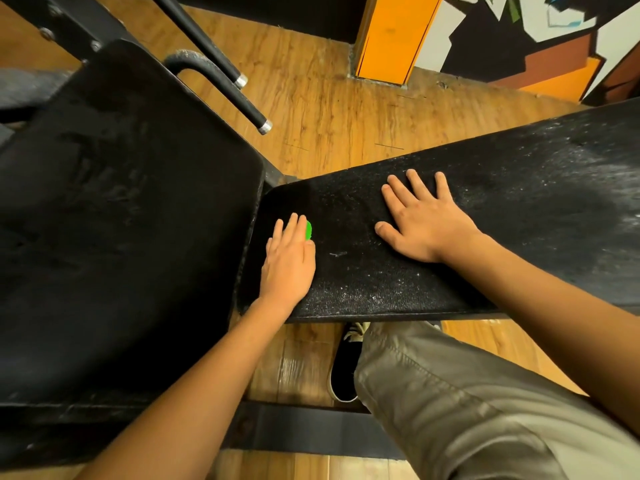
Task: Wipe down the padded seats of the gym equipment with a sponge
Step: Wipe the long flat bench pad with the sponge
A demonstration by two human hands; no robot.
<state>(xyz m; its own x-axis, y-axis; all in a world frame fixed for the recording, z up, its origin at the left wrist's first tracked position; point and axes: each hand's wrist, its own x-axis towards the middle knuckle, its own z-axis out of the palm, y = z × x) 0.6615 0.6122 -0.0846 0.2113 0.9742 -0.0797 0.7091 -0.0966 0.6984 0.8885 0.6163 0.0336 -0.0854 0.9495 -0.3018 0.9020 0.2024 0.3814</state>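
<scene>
Wood-plank flooring (329,109) runs beneath two black gym pads, with an orange pillar (391,36) and a painted wall (519,29) at the far side of the room. A broad seat pad (121,202) fills the left of the scene; a long bench pad (502,209), speckled with pale dust toward its right end, stretches away to the right.

The person's left hand (289,258) lies palm-down near the left end of the bench pad, just beside the gap between the two pads. Its fingers are straight and together, pressing down on a green sponge (308,230). The sponge sits under the fingers, almost wholly covered, with only a sliver of green showing at the right edge of the fingertips.

The right hand (426,223) rests flat on the same pad, farther right and well apart from the sponge, with its fingers spread and holding nothing.

Two black bars with metal tips (214,60) slant over the floor beyond the seat pad. Below the near edge of the bench pad, a dark shoe (344,368) and an olive trouser leg (450,410) are visible.
</scene>
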